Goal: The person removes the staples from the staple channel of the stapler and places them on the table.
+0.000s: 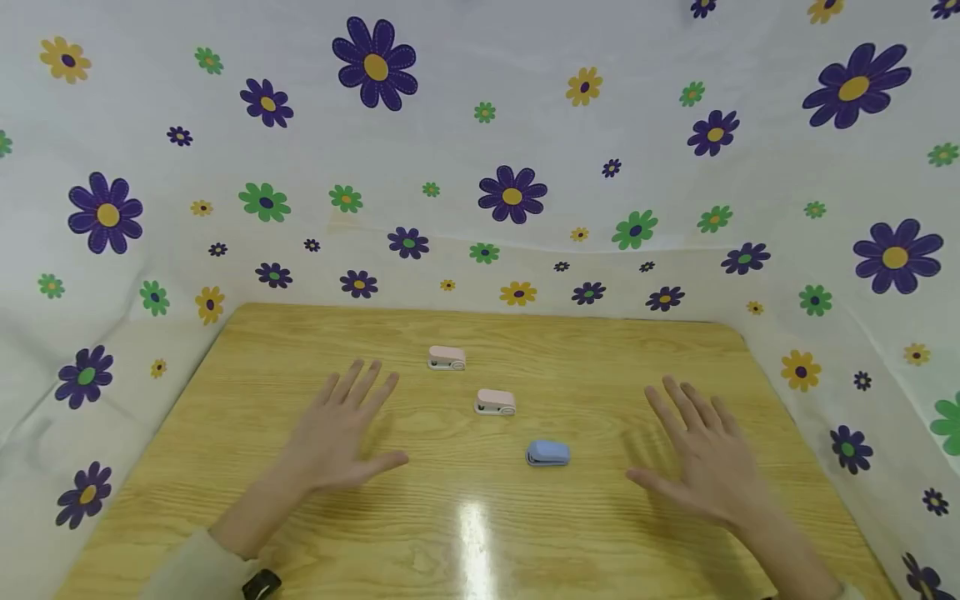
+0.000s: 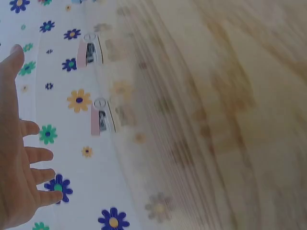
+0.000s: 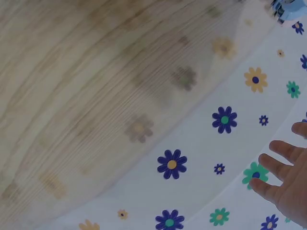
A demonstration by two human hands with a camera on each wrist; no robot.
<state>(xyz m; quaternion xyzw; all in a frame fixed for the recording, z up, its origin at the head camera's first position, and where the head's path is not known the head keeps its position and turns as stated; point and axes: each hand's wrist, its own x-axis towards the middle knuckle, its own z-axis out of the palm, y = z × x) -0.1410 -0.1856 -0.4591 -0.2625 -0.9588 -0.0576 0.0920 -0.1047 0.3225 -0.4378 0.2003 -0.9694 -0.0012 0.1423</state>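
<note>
Three small staplers lie in a slanting row on the wooden table. The farthest is a pink and white stapler, then comes a second pink and white stapler, and nearest is a blue stapler. My left hand is spread over the table to the left of the row, holding nothing. To the right of the blue stapler, my right hand has its fingers spread and is also bare. Both pink staplers show in the left wrist view; part of the blue one shows in the right wrist view.
A white cloth printed with purple, green and yellow flowers stands behind the table and along both sides. A dark watch sits at the left sleeve's cuff. Light glares off the table near its front.
</note>
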